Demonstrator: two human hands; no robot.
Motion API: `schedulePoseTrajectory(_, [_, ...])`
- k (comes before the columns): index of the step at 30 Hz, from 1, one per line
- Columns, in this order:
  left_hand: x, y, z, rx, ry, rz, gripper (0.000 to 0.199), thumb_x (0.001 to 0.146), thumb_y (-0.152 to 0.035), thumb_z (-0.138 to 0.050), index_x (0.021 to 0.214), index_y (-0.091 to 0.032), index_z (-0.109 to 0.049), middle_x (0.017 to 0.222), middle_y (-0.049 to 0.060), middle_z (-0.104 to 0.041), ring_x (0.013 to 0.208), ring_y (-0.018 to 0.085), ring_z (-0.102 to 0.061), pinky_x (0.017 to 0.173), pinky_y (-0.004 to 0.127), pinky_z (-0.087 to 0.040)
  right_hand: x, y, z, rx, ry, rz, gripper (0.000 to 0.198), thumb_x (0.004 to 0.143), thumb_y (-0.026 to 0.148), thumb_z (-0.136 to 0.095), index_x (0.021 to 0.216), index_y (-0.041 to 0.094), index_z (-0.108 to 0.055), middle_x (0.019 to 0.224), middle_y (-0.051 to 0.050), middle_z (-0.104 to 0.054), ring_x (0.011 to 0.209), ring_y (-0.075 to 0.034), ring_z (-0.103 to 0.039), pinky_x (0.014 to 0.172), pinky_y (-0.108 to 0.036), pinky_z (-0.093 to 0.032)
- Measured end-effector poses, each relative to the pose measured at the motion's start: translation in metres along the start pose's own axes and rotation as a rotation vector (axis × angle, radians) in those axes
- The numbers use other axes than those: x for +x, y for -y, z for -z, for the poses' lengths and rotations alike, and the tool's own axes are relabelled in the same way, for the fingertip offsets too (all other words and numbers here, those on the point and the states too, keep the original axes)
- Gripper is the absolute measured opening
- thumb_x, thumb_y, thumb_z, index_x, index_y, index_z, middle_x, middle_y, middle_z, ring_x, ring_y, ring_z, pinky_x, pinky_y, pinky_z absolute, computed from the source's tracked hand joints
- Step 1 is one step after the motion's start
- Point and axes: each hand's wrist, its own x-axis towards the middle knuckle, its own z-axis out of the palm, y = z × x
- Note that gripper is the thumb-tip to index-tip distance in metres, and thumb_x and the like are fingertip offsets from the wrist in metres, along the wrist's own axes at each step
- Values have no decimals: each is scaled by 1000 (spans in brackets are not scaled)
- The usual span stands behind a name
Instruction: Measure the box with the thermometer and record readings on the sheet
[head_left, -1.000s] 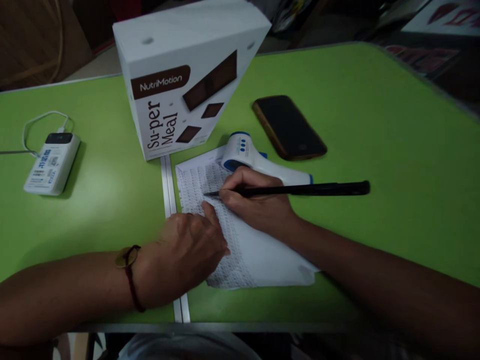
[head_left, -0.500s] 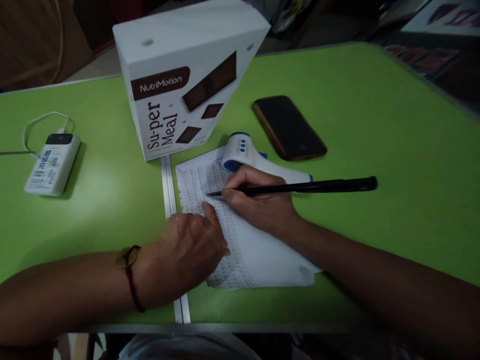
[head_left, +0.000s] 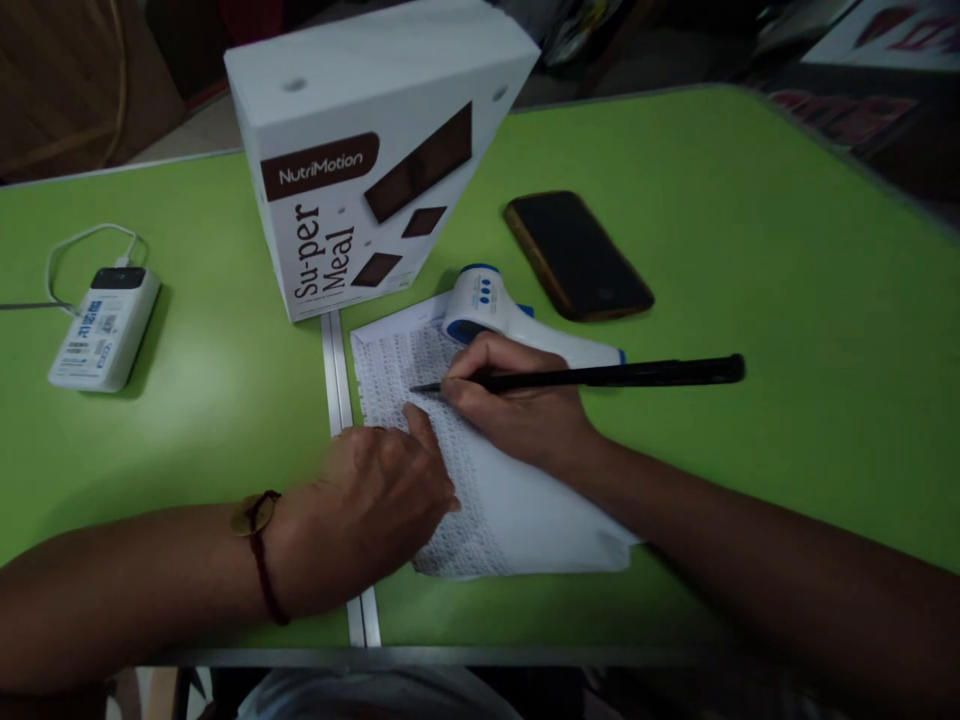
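Observation:
A sheet of paper (head_left: 525, 520) lies at a slant on the table, with rows of small handwriting down its left side. My right hand (head_left: 525, 405) is closed around a black pen (head_left: 637, 373), whose tip meets the written part. Across the paper's left edge rests my left hand (head_left: 382, 500), palm down and holding nothing. Its index finger stretches towards the pen tip; the other fingers are mostly hidden beneath it. Just behind my right hand, a white and blue infrared thermometer (head_left: 484, 300) lies on the paper's upper part.
A white NutriMotion box (head_left: 315, 250) stands behind the paper. To its right lies a dark phone (head_left: 581, 255) in a brown case. A white power bank (head_left: 105, 335) with a cable is at the left. A metal seam (head_left: 337, 375) crosses the green table (head_left: 225, 400).
The pen's rear end has swung slightly left, and my right fingers have shifted a little left with it. My left hand stays in place.

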Motion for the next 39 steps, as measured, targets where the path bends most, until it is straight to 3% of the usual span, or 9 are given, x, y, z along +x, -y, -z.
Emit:
schedulePoseTrajectory(7, [-2, -2, -2, 27, -30, -5, 51, 103, -40, -50, 115, 8, -63, 66, 4, -59, 58, 15, -60, 50, 28, -43, 0, 1, 2, -37, 20, -13, 17, 67, 13, -59, 59, 26, -52, 55, 3, -56, 53, -14, -51, 50, -29, -44])
schedulePoseTrajectory(15, [1, 0, -1, 0, -29, -2, 55, 97, -47, -60, 111, 6, -66, 64, 3, -59, 54, 14, -58, 46, 26, -40, 0, 0, 3, -23, 4, -33, 18, 67, 14, -60, 57, 27, -52, 53, 3, -56, 50, -15, -49, 47, -30, -41])
schedulePoseTrajectory(39, [-2, -1, -1, 45, -79, -5, 53, 100, -42, -54, 117, 8, -65, 66, 4, -59, 58, 14, -59, 49, 27, -44, 0, -1, 1, -17, -26, -18, 16, 67, 16, -59, 57, 26, -51, 52, 4, -54, 49, -14, -49, 48, -29, -42])
